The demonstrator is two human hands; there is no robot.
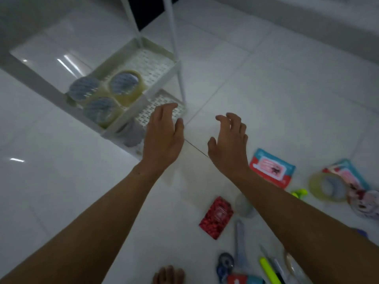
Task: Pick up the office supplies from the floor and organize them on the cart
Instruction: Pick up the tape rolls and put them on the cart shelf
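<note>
The white cart (158, 48) stands at the upper left, and three clear tape rolls (106, 95) lie on its middle shelf. My left hand (164, 136) hovers over the corner of the lower shelf (164, 103), fingers relaxed and holding nothing. My right hand (229, 142) hangs beside it over the bare floor, fingers loosely curled and empty. On the floor to the right lie a wet-wipes pack (271, 169), another tape roll (326, 187), a red packet (217, 218), a ruler (240, 242) and a yellow highlighter (268, 269).
A grey cup (131, 134) sits on the cart's lower shelf, partly hidden by the shelf above. A second pink pack (348, 177) and a round patterned item (367, 203) lie at the far right. A blue tape dispenser (225, 263) and my foot (168, 275) are at the bottom.
</note>
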